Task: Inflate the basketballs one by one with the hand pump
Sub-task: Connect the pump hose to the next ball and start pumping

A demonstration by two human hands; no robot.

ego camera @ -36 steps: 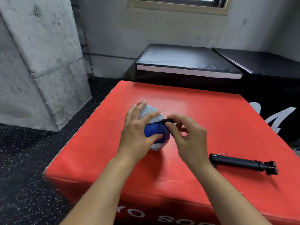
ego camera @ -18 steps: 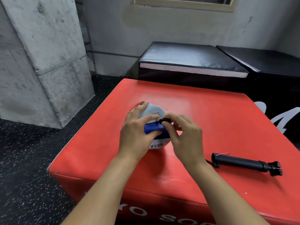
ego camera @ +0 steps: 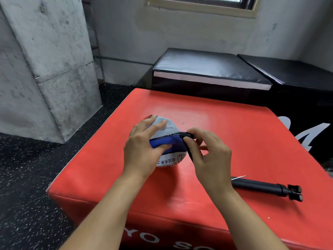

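Basketball [ego camera: 168, 141], limp and partly collapsed, sits on the red padded box [ego camera: 234, 134] under the left hand [ego camera: 144, 150], whose curled fingers grip its top, judged to steady it. The right hand [ego camera: 207, 152], just beside it, pinches a black hose fitting [ego camera: 186, 135] against the ball's seam, apparently seating the needle in the valve. The hand pump [ego camera: 261, 186] lies beyond the right wrist, unheld; pumping judged not yet begun.

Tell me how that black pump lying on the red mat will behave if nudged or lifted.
The pump looks like a rigid round tube lying flat on the red mat, so it would probably roll if pushed sideways. Its cross handle may stop the roll. It seems slim, likely light.
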